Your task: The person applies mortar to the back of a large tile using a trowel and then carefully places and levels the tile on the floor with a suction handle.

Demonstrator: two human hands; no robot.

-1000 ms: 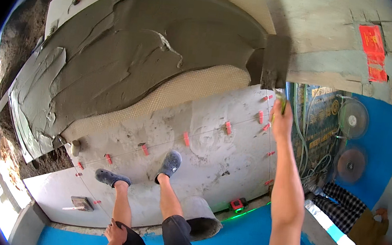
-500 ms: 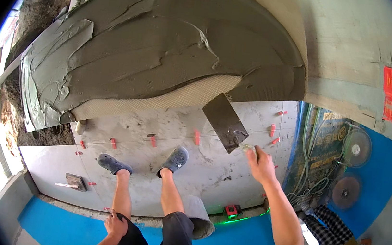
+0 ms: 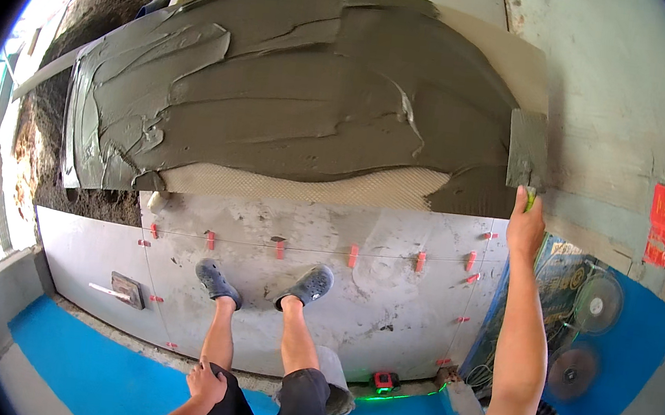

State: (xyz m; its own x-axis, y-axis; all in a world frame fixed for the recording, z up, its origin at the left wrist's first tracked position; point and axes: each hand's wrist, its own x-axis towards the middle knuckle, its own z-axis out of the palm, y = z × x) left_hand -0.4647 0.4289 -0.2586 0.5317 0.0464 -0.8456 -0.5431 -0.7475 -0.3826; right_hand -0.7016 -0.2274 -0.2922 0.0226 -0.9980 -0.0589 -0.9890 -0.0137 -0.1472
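Observation:
My right hand (image 3: 527, 224), its fingers wrapped round a yellow-green handle, holds a trowel (image 3: 527, 150). Its flat rectangular blade is smeared with grey mortar and lies at the right end of a large slab (image 3: 334, 189). Wet grey mortar (image 3: 296, 97) covers most of the slab in a thick, ridged layer. Along the near edge a strip of its pale textured face shows bare. My left hand (image 3: 207, 384) rests on my left knee, holding no tool, with its fingers laid over the dark shorts.
Tiled flooring with several red clips (image 3: 353, 256) lies under my clogs. A bucket (image 3: 335, 384) and a red laser level (image 3: 386, 381) stand behind my feet. At left lies a pad-like hand tool (image 3: 127, 291); at right are two round fan-like discs (image 3: 598, 306) and a wall with red tape (image 3: 662, 224).
My right hand has carried the trowel up and right, from the slab's near edge to its right end. The view has shifted a little. My left hand stays on the knee.

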